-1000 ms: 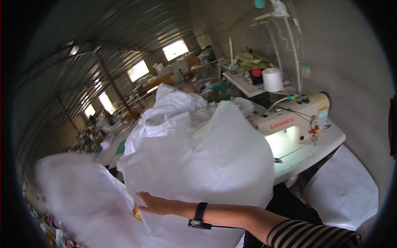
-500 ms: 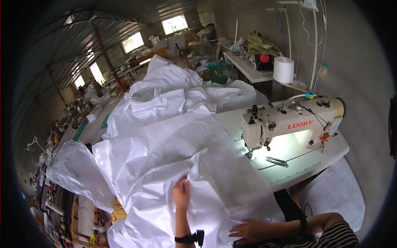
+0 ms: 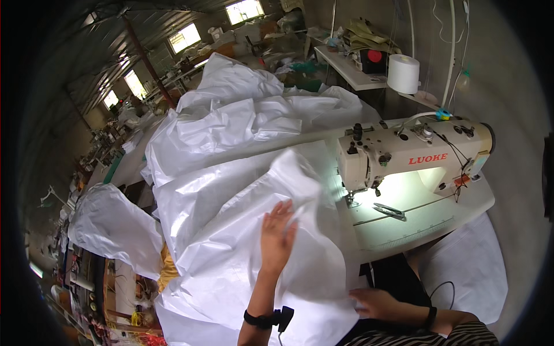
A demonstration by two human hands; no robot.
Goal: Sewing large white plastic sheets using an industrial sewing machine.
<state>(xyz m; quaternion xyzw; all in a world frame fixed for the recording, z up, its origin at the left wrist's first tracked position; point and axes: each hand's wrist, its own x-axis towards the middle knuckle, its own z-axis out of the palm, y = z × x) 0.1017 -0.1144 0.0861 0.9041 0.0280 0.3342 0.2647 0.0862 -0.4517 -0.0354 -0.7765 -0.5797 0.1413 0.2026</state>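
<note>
A large sheet of glossy white woven plastic fabric (image 3: 231,230) spreads in creased folds over the sewing table and down toward my lap. My left hand (image 3: 277,239) lies on it near the middle, palm down, fingers stretched out. At the sheet's near right edge is my right hand (image 3: 375,304), low over my lap, its fingers extended and apart beside the fabric; their tips are partly hard to make out. Right of the sheet stands a white sewing machine (image 3: 415,155) with its lamp lit. Thread snips (image 3: 389,211) lie on its bed, out of both hands.
Behind, more white fabric (image 3: 231,115) is heaped up. A white thread cone (image 3: 403,74) stands beyond the machine, near a second table (image 3: 352,66). White fabric (image 3: 464,271) hangs at the right, and a white bundle (image 3: 112,230) sits at the left.
My left hand has moved away from me and to the right, its fingers straightening. The sheet's right part has shifted left, off the machine table's near edge. My right hand has moved slightly right.
</note>
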